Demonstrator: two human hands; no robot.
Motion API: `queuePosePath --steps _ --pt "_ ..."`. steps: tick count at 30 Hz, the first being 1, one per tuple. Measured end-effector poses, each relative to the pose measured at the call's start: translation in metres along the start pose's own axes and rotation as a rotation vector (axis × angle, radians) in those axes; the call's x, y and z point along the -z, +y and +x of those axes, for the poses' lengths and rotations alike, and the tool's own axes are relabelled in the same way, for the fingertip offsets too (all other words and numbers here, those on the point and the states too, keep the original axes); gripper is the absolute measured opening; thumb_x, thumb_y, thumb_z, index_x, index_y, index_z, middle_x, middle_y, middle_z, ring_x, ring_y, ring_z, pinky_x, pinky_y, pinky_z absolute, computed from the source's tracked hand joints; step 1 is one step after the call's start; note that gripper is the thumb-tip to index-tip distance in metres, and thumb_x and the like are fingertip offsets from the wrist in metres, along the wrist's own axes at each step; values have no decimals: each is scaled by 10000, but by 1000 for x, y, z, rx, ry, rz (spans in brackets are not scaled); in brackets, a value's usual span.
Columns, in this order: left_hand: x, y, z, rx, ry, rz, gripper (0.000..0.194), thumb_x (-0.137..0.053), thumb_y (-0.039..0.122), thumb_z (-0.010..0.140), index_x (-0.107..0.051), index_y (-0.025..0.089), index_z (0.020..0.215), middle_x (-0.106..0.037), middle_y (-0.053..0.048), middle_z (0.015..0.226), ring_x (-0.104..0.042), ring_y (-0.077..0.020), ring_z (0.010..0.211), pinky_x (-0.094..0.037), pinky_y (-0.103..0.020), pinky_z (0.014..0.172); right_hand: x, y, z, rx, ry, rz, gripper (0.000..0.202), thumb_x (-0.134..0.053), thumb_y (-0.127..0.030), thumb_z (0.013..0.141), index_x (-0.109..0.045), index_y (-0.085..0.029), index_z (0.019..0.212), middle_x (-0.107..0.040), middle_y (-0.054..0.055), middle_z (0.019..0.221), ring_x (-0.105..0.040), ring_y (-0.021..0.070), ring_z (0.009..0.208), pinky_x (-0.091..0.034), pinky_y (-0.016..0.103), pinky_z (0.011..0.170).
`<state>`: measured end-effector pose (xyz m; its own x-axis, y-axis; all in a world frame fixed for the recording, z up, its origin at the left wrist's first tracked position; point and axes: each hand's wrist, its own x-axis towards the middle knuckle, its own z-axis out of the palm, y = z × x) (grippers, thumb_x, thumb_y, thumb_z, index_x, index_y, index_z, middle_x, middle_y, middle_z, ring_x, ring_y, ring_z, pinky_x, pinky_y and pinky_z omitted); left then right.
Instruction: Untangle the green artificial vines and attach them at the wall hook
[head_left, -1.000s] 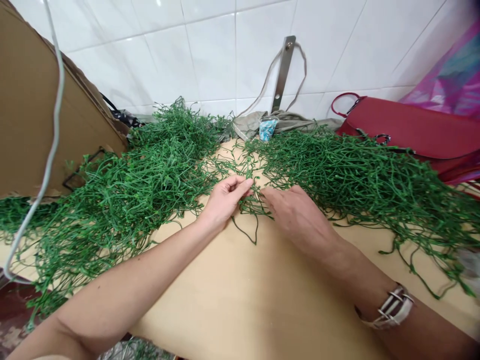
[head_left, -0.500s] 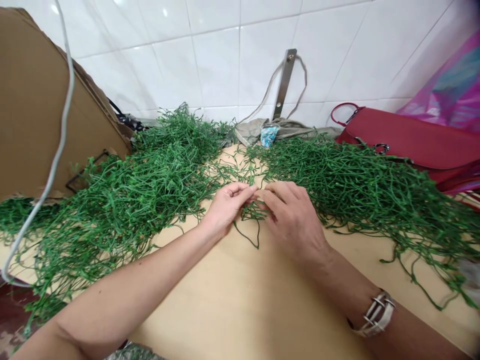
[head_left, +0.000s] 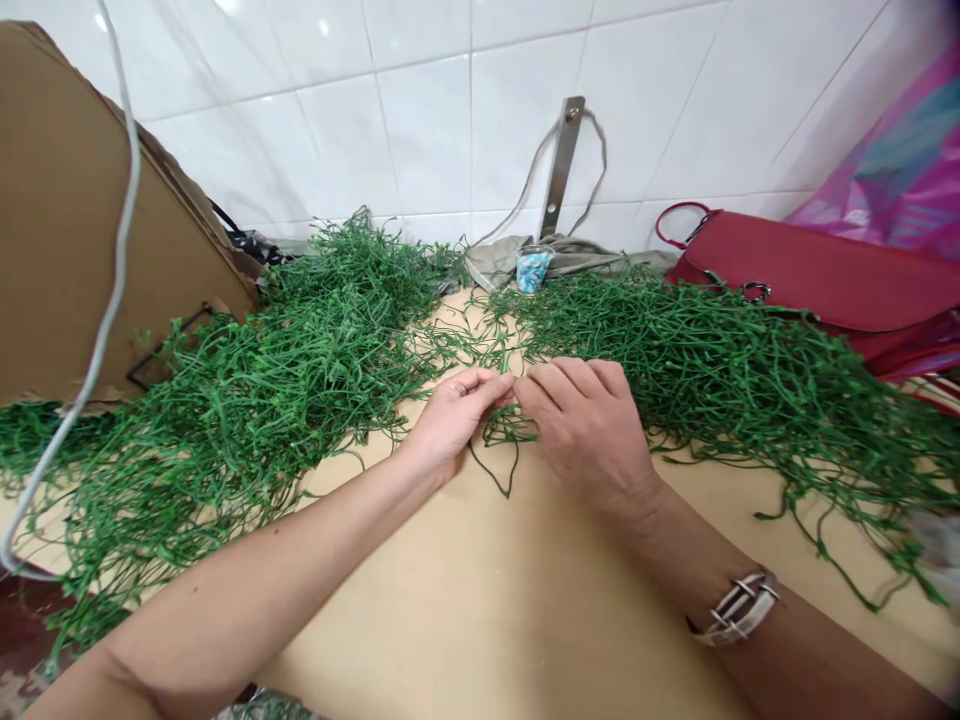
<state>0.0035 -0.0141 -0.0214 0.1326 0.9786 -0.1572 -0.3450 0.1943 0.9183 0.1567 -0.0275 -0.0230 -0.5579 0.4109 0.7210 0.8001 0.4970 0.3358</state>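
The left heap of stems is bright green with yellower flecks, the right heap of stems a deeper green, both against a pale tan table. A cup carries a mottled blue-and-white pattern, and the white tiles are crossed by thin grey lines. The handbag is deep red, the plastic bag magenta patched with teal, the cardboard box brown, the cable off-white.

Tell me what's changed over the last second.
The right hand has moved leftward, closing in on the left hand; whether it took hold of anything is hidden. The left hand stayed about where it was, and the left heap of green stems, right heap, patterned cup and red handbag stayed put.
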Motion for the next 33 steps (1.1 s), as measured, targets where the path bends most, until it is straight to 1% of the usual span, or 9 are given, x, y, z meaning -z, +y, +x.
queuePosePath --steps 2,7,13,16,23,26,29,31,33 --pt "1 -1 1 -13 21 29 227 -813 239 725 -619 148 651 -576 43 614 -480 -82 625 -372 -210 651 -1 -4 2 11 -60 21 113 -579 -88 934 -676 -135 965 -647 79 838 -478 250 873 -345 366 751" --pt "4 -7 4 -71 40 89 296 -858 270 684 -586 155 669 -522 61 605 -415 -84 614 -323 -211 620 -2 -10 5 -69 -337 193 159 -607 -13 854 -673 -149 902 -623 82 879 -459 244 860 -353 346 762" --pt "6 -10 7 -113 -3 148 234 -787 285 762 -600 156 708 -557 44 661 -476 -98 668 -364 -225 681 9 -12 8 -119 -382 7 152 -562 -74 913 -688 -159 926 -640 106 892 -472 282 892 -299 380 724" --pt "6 -10 8 -131 -13 176 219 -764 318 776 -624 156 733 -596 28 692 -521 -111 698 -390 -240 719 16 -13 11 -180 -461 -35 177 -540 -98 930 -696 -159 874 -638 119 849 -475 281 850 -260 384 692" --pt "3 -14 6 -105 50 162 294 -830 314 701 -575 168 690 -519 53 633 -455 -97 632 -359 -222 640 19 -14 21 -214 -680 262 179 -547 -94 898 -689 -153 806 -722 103 859 -565 236 824 -265 359 718" --pt "2 -13 10 -105 124 119 270 -775 267 764 -530 180 692 -514 54 625 -466 -101 602 -366 -220 613 19 -31 18 -278 -729 371 203 -534 -101 886 -664 -157 740 -727 82 759 -547 188 660 -263 349 713" --pt "3 -9 19 -122 233 79 251 -647 215 867 -456 200 704 -494 60 608 -502 -112 593 -391 -223 612 23 -60 11 -121 -709 533 203 -541 -85 855 -639 -165 696 -705 41 662 -467 148 539 -250 348 695" --pt "3 -6 22 -154 231 89 244 -624 179 886 -470 192 697 -481 63 604 -507 -102 613 -402 -215 645 26 -75 9 -54 -627 588 202 -532 -83 864 -637 -165 713 -712 42 684 -473 144 567 -249 353 710" --pt "3 -4 21 -171 187 108 224 -642 168 883 -527 174 690 -505 57 605 -508 -95 633 -413 -212 684 29 -76 11 -101 -606 607 224 -513 -95 881 -609 -166 692 -683 32 659 -438 132 569 -249 353 706"
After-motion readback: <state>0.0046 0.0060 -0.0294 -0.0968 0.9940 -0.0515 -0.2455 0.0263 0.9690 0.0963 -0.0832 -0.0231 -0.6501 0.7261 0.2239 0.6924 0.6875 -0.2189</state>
